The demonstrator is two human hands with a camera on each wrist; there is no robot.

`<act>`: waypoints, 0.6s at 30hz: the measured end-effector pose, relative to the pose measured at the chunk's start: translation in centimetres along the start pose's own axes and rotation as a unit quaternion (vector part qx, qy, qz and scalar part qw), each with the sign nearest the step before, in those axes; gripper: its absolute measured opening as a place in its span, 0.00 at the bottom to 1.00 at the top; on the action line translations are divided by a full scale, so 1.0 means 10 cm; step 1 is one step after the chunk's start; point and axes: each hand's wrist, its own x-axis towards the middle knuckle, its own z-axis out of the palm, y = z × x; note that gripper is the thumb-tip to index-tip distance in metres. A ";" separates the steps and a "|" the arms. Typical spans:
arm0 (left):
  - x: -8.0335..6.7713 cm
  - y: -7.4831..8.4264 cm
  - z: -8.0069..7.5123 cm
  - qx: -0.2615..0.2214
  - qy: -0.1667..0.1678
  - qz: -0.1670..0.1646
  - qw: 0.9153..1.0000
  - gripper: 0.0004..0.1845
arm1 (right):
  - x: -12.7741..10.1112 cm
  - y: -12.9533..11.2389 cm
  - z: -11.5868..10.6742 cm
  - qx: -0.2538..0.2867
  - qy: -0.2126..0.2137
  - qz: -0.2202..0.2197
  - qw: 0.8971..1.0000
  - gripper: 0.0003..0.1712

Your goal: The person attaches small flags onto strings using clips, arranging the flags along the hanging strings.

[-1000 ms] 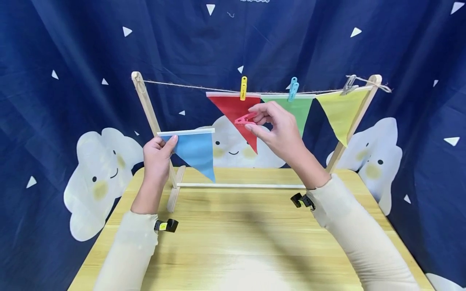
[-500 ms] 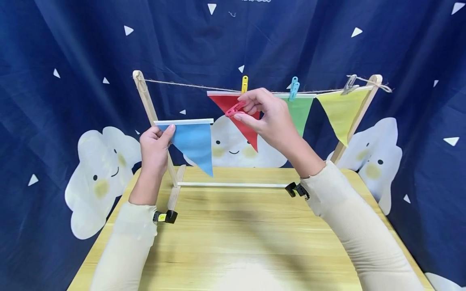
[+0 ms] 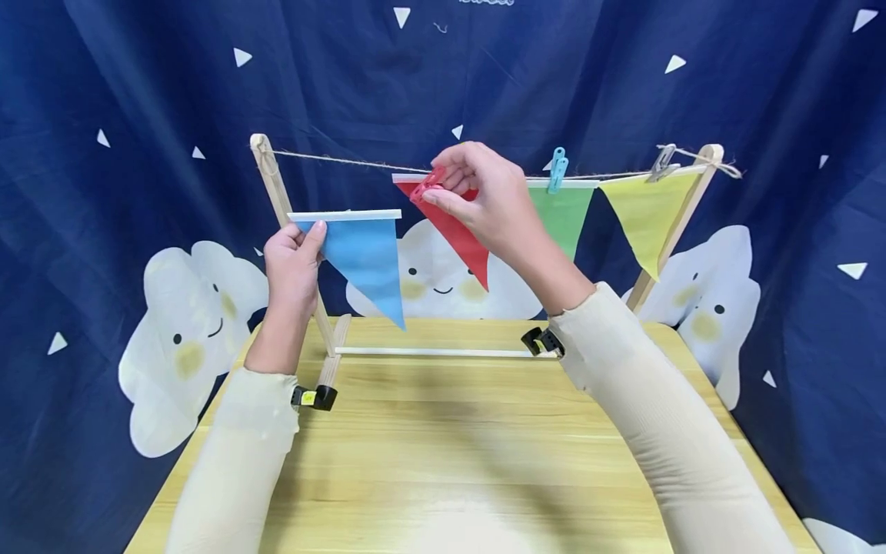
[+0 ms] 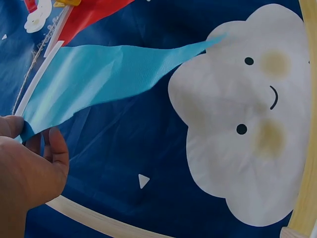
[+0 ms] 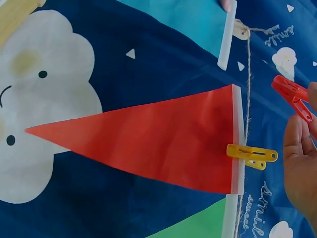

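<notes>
My left hand (image 3: 292, 265) pinches the upper left corner of a blue triangular flag (image 3: 367, 258), thumb in front. The flag's white top edge runs nearly level, below the string (image 3: 346, 161). Between the thumb and fingers of my right hand (image 3: 484, 196) is a red clothespin (image 5: 294, 96). In the head view it overlaps the red flag (image 3: 460, 235). A yellow clothespin (image 5: 252, 152) clips the red flag to the string; my right hand hides it in the head view. In the left wrist view the blue flag (image 4: 99, 74) hangs from my fingers beside the red one.
A green flag (image 3: 564, 215) hangs by a blue clothespin (image 3: 557, 170), and a yellow flag (image 3: 651, 215) by a grey clothespin (image 3: 663, 162). Wooden posts (image 3: 273, 185) carry the string above the table (image 3: 415, 446). A white rod (image 3: 429, 352) runs low between them.
My left hand has raised the blue flag toward the string. The right hand has moved up and left with the red clothespin, covering the yellow clothespin in the head view.
</notes>
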 end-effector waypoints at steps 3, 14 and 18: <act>0.05 0.01 0.01 -0.016 -0.004 -0.002 1.000 0.05 | 0.11 -0.04 0.01 -0.010 -0.005 0.001 1.000 0.22; 0.20 0.04 0.05 -0.012 -0.008 -0.011 1.000 0.05 | 0.39 -0.12 0.03 -0.037 -0.018 0.004 0.999 0.21; 0.22 0.06 0.06 0.012 -0.009 -0.008 1.000 0.06 | 0.46 -0.11 0.08 -0.038 -0.019 0.005 0.999 0.19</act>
